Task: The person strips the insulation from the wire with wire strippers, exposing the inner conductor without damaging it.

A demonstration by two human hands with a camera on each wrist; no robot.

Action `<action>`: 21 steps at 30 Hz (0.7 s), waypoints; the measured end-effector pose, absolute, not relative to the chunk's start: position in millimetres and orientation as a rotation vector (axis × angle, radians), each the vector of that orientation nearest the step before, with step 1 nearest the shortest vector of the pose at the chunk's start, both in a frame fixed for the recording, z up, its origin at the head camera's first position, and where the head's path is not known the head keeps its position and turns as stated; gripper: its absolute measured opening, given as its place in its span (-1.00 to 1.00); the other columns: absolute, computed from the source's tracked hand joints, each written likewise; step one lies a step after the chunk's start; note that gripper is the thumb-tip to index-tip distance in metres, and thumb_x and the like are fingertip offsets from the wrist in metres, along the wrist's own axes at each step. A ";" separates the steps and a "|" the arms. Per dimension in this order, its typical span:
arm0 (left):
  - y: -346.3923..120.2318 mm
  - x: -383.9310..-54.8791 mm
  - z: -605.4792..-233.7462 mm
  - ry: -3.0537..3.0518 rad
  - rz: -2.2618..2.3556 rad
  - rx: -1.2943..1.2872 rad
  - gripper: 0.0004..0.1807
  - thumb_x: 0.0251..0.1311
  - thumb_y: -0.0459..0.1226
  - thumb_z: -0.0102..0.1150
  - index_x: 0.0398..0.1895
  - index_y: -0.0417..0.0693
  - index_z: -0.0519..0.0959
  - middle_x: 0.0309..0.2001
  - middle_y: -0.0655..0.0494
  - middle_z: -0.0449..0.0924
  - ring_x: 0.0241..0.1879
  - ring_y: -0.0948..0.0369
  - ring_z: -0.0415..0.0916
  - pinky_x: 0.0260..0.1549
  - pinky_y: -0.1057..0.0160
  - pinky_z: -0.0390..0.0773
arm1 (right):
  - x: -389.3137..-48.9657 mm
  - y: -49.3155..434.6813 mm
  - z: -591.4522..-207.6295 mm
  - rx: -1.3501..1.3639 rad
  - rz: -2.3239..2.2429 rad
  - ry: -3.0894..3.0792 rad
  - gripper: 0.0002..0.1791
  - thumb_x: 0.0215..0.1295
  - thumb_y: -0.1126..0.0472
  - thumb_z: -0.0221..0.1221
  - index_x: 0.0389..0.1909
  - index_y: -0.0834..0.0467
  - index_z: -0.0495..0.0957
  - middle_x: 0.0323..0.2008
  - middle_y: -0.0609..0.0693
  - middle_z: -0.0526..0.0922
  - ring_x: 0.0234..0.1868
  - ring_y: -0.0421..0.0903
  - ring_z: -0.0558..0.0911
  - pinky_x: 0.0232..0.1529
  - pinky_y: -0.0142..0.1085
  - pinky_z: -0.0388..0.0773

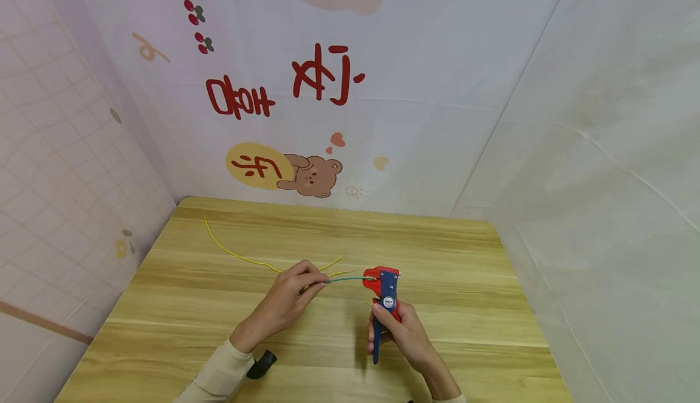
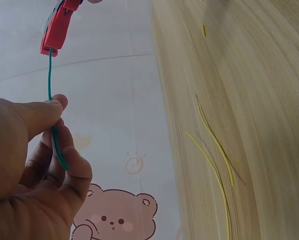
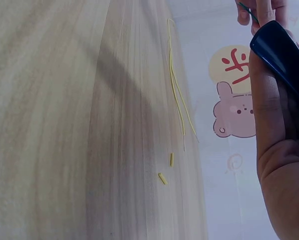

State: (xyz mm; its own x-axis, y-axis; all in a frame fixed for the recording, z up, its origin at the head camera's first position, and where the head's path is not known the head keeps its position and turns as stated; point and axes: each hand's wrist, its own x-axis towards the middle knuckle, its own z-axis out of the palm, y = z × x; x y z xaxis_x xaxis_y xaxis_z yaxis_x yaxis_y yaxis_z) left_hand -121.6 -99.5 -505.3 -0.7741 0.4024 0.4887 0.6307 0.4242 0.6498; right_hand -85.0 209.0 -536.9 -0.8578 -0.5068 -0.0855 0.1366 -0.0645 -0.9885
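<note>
My left hand [image 1: 288, 292] pinches a green wire [image 1: 347, 279] between thumb and fingers, and its tail curves down along the fingers in the left wrist view. The wire's other end runs into the red jaws of a red and blue wire stripper [image 1: 388, 286]. My right hand [image 1: 406, 334] grips that stripper by its handles, thumb on the blue one [image 3: 284, 55]. Behind and below the left hand, yellow wires [image 1: 240, 258] lie on the table, with thin bare ends showing in the left wrist view.
Two short yellow insulation pieces [image 3: 171, 160] lie on the wooden table [image 1: 465, 342]. A black curved part [image 1: 262, 365] sits by the left sleeve. White printed cloth walls [image 1: 415, 117] stand at the back and both sides.
</note>
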 end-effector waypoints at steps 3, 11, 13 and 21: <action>-99.7 -121.6 -505.1 -2.405 -1.261 -0.906 -0.81 0.46 -0.50 0.41 -0.01 -0.15 0.87 -0.14 0.12 0.71 -0.34 0.45 0.43 -0.40 0.45 0.53 | -85.1 209.4 -537.3 -0.402 -1.970 1.776 -0.53 0.89 0.10 -0.03 -0.09 0.47 0.53 -0.38 -0.09 0.76 -0.39 -0.11 0.88 -0.23 -0.11 0.90; -99.9 -122.1 -504.8 -2.380 -1.233 -0.912 -0.81 0.42 -0.52 0.43 -0.03 -0.15 0.88 -0.16 0.09 0.71 -0.36 0.45 0.43 -0.41 0.46 0.52 | -85.3 209.3 -538.8 -0.382 -1.964 1.793 -0.62 0.89 0.09 -0.03 -0.11 0.25 0.59 -0.40 -0.08 0.76 -0.42 -0.11 0.87 -0.25 -0.06 0.90; -99.9 -122.4 -505.1 -2.378 -1.229 -0.914 -0.80 0.42 -0.52 0.43 -0.03 -0.15 0.88 -0.16 0.09 0.70 -0.36 0.45 0.43 -0.41 0.47 0.52 | -85.2 208.9 -538.8 -0.369 -1.961 1.803 -0.61 0.89 0.09 -0.03 -0.11 0.26 0.59 -0.41 -0.08 0.75 -0.43 -0.11 0.86 -0.25 -0.06 0.90; -99.8 -122.3 -505.9 -2.377 -1.223 -0.916 -0.80 0.42 -0.53 0.43 -0.03 -0.15 0.88 -0.16 0.10 0.70 -0.36 0.45 0.44 -0.41 0.47 0.52 | -84.7 207.6 -538.4 -0.340 -1.955 1.825 -0.58 0.89 0.06 -0.01 -0.12 0.31 0.57 -0.43 -0.05 0.72 -0.47 -0.14 0.83 -0.29 -0.11 0.88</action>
